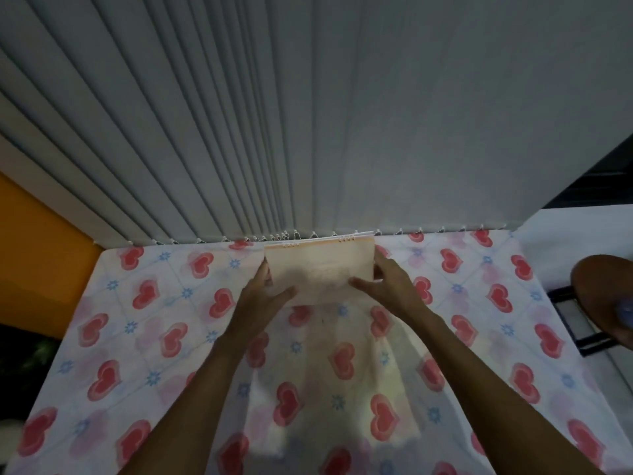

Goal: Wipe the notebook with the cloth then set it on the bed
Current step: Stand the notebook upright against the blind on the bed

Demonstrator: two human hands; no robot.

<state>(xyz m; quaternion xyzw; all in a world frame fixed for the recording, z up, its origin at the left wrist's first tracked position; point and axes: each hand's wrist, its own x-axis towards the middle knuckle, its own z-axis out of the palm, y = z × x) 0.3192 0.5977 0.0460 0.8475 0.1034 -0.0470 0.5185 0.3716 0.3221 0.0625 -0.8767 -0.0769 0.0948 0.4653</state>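
A pale orange spiral-bound notebook (320, 267) is held at the far side of the bed (137, 337), close to the blinds, its wire binding at the top edge. My left hand (265, 293) grips its left edge and lower corner. My right hand (385, 281) grips its right edge, thumb across the front. Whether the notebook's lower edge rests on the sheet, I cannot tell. No cloth is in view.
The bed has a white sheet with red hearts and blue flowers. Grey vertical blinds (274, 132) hang right behind it. An orange wall (37, 255) is at the left. A brown round stool (606, 296) stands at the right, beside the bed.
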